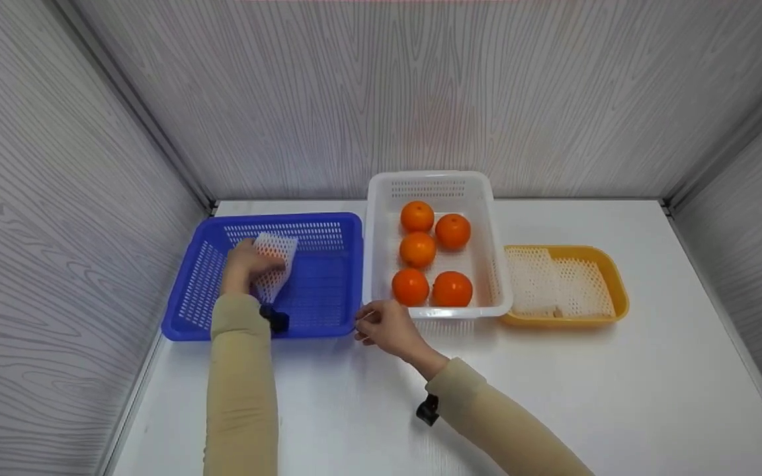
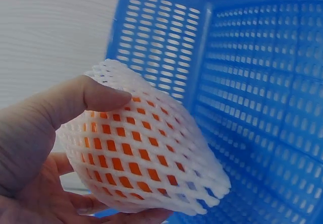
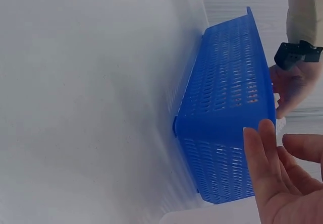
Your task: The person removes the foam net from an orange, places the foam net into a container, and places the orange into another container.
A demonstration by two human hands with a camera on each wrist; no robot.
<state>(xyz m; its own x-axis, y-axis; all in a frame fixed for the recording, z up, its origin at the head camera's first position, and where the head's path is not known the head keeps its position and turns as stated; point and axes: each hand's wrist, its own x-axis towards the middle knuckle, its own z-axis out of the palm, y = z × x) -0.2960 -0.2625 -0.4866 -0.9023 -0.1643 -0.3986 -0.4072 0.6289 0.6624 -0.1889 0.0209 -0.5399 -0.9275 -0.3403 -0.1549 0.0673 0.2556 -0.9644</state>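
My left hand (image 1: pixel 246 264) grips an orange fruit in a white foam net sleeve (image 2: pixel 136 158) over the left part of the blue basket (image 1: pixel 318 291). Orange skin shows through the mesh, and the sleeve's loose end reaches past the fruit. In the left wrist view the thumb lies across the net, with fingers beneath. My right hand (image 1: pixel 389 327) is at the basket's near right corner, holding nothing. Its fingers (image 3: pixel 258 158) are loosely extended beside the rim in the right wrist view; whether they touch it I cannot tell.
Several bare orange fruits (image 1: pixel 417 250) lie in a white basket (image 1: pixel 501 291) right of the blue one. Farther right, a yellow basket (image 1: pixel 621 297) contains flat white foam net sleeves (image 1: pixel 583 287). Wood-grained panels (image 1: pixel 421 86) enclose the white table (image 1: pixel 678 370) at the back and sides.
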